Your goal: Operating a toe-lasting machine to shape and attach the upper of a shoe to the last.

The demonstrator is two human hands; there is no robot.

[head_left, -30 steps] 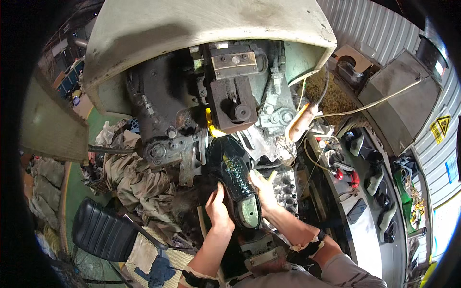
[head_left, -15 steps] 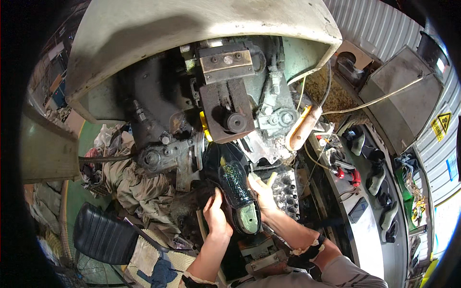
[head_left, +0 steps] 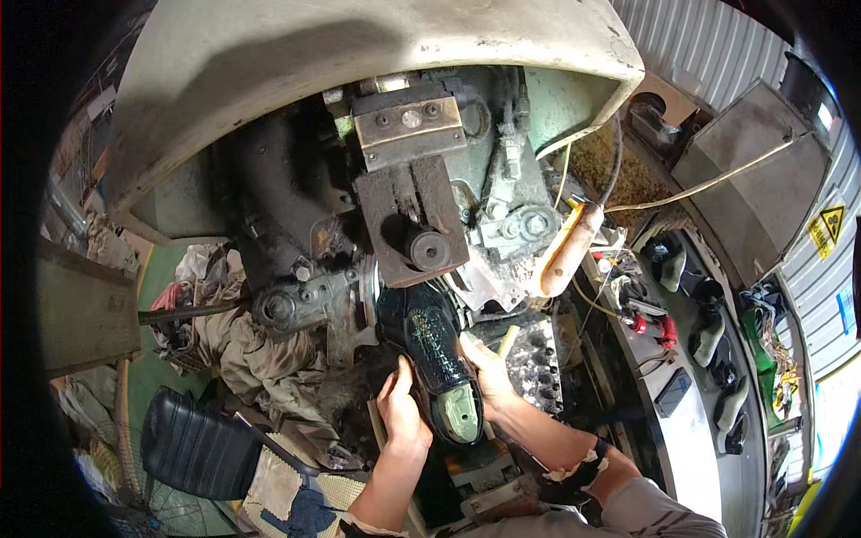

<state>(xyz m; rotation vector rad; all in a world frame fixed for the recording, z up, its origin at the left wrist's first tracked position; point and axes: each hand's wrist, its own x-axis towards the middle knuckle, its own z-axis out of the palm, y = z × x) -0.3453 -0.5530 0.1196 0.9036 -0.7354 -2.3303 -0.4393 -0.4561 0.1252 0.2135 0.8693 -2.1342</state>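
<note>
With both hands I hold a glossy black shoe upper [head_left: 434, 345] on a last, sole side up. The pale green last [head_left: 460, 414] shows at the end nearest me. My left hand [head_left: 403, 411] grips the left side with its thumb along the edge, its other fingers partly hidden. My right hand [head_left: 491, 375] grips the right side, its fingers partly underneath. The far end of the upper reaches under a dark metal block [head_left: 414, 215] of the machine, which hides its tip. Metal arms [head_left: 309, 300] flank it.
A pale machine hood [head_left: 386, 40] overhangs the work. A lit lamp [head_left: 567, 251] hangs at right beside a cable. Farther right, several shoes [head_left: 705, 339] stand on a rack near a phone [head_left: 672, 392]. A black chair [head_left: 199, 444] and heaped cloth [head_left: 260, 350] are at left.
The dark block appears lower over the shoe's far end, and a yellow piece beside it no longer shows. Both hands keep their grip; the upper has shifted slightly.
</note>
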